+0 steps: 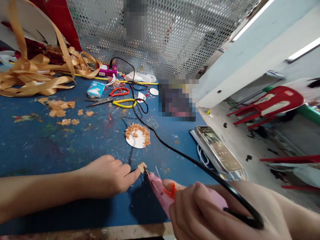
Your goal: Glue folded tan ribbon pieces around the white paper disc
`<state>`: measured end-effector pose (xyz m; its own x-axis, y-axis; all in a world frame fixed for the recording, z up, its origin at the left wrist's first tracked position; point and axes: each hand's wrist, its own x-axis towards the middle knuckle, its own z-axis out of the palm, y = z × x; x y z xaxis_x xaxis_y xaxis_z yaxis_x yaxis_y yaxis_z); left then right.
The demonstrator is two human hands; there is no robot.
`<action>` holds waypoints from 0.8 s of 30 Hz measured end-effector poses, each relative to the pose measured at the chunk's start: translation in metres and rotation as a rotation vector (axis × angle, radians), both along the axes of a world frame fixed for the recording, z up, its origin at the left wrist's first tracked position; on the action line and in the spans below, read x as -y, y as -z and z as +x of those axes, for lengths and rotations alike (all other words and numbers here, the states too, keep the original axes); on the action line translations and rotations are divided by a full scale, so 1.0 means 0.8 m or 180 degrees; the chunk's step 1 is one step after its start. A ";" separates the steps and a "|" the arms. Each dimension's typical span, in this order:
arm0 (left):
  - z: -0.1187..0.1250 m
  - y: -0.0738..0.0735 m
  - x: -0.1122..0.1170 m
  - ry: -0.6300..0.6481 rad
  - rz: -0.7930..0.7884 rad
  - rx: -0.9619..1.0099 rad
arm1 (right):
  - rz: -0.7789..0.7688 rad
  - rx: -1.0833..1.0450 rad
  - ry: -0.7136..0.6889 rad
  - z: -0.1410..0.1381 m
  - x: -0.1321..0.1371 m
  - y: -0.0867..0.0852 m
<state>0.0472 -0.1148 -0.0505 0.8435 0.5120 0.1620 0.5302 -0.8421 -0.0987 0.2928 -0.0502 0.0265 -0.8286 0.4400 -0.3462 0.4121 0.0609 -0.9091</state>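
Note:
My right hand [200, 208] is wrapped around a pink glue gun [160, 190] with an orange trigger and a black cord. Its nozzle points up and left and meets a small tan ribbon piece [142, 166]. At the other edge of that piece, the fingertips of my left hand [112, 175] are closed on it, the other fingers curled in; the thumb is mostly hidden. Just beyond both hands lies a white disc [137, 141], its upper part and right side covered with tan ribbon bits.
Cut ribbon squares [58, 106] lie left, below heaped tan ribbon [37, 75]. Yellow-handled scissors [124, 103], red-handled pliers or cutters [120, 91] and a blue box [96, 89] sit farther back. The black cord [172, 151] crosses the blue table. A phone [218, 148] rests at the right edge.

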 end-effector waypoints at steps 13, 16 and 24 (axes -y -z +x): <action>0.000 0.004 0.004 -0.0061 0.0019 -0.0189 | 0.1340 0.0480 -0.0536 -0.050 0.024 -0.045; -0.001 0.007 0.005 -0.0092 0.0044 -0.0080 | 0.1317 0.0472 -0.0394 -0.056 0.028 -0.044; 0.000 0.000 0.002 -0.0093 -0.0080 -0.0194 | 0.1603 0.0154 -0.0292 -0.028 0.026 -0.037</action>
